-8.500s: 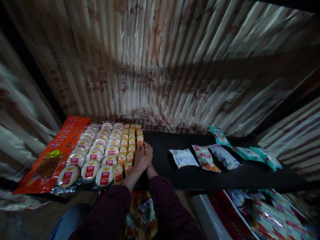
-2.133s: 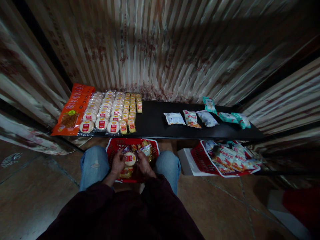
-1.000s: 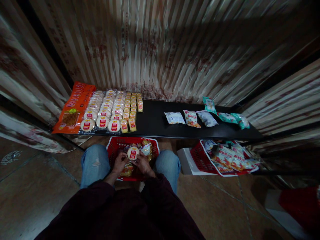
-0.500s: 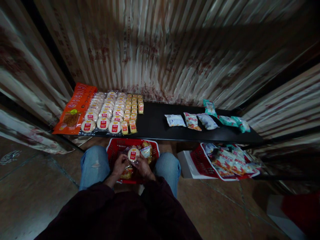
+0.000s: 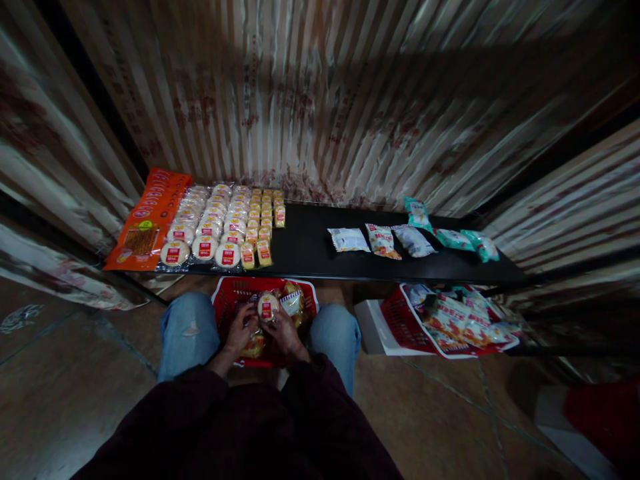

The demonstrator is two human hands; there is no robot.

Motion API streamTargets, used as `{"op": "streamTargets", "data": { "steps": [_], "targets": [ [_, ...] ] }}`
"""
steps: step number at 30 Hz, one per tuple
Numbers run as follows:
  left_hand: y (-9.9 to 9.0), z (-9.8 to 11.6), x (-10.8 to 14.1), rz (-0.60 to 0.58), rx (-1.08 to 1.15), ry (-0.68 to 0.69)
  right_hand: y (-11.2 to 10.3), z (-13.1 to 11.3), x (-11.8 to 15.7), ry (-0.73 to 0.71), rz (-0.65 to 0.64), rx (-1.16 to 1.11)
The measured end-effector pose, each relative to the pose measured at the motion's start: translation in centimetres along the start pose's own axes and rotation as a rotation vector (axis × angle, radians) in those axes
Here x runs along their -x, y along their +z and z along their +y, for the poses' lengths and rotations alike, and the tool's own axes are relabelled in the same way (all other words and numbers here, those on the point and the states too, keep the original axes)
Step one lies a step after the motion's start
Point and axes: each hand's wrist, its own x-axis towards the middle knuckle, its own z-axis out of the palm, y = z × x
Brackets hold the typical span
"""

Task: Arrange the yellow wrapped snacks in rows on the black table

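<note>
Between my hands, above the red basket [image 5: 216, 293], is a round pale cake in a clear wrapper [image 5: 269, 307], its red label facing up. My right hand [image 5: 283, 333] pinches its lower right side. On the other side my left hand [image 5: 241, 331] has its fingers bent in at the wrapper's left edge; the exact fingertip contact is too dim to see. The basket sits between my knees with several yellowish packets [image 5: 254, 347] and a white-striped packet [image 5: 292, 304] in it. Matching wrapped cakes [image 5: 205, 247] lie in rows on the black shelf [image 5: 305, 257].
On the shelf are an orange bag [image 5: 145, 220] at left, small yellow packets [image 5: 264, 252], white snack bags [image 5: 349, 240] and green bags [image 5: 417, 213]. A second red basket [image 5: 400, 320] full of snack bags stands lower right, beside a white box [image 5: 373, 330]. Striped curtains [image 5: 300, 100] hang behind.
The round cake has tilted and shifted slightly up and right in my right hand. My left fingers sit slightly farther from its face. The shelf goods are unchanged.
</note>
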Motion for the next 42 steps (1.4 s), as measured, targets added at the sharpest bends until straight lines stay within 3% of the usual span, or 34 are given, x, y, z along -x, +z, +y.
{"op": "streamTargets", "data": {
  "steps": [6, 13, 20, 24, 29, 38, 42],
  "targets": [
    [0.1, 0.7, 0.3, -0.006, 0.019, 0.001, -0.3, 0.4, -0.1, -0.073, -0.022, 0.141],
    [0.1, 1.7, 0.6, -0.016, 0.203, -0.189, -0.5, 0.7, -0.2, -0.175, -0.226, 0.412],
    [0.1, 2.0, 0.4, 0.035, 0.355, -0.366, -0.9, 1.1, -0.3, -0.200, -0.147, 0.427],
    [0.0, 2.4, 0.0, 0.042, 0.511, -0.384, -0.7, 1.2, -0.2, -0.170, -0.047, 0.300],
    [-0.1, 2.8, 0.0, 0.068, 0.531, -0.458, -0.4, 1.2, -0.1, -0.097, -0.014, 0.169],
    [0.2, 2.0, 0.0, -0.015, 0.475, -0.365, -0.3, 0.8, -0.2, -0.085, 0.062, 0.265],
    [0.1, 1.9, 0.1, -0.069, 0.413, -0.291, 0.4, 0.2, 0.5, -0.121, -0.002, 0.336]
  ]
}}
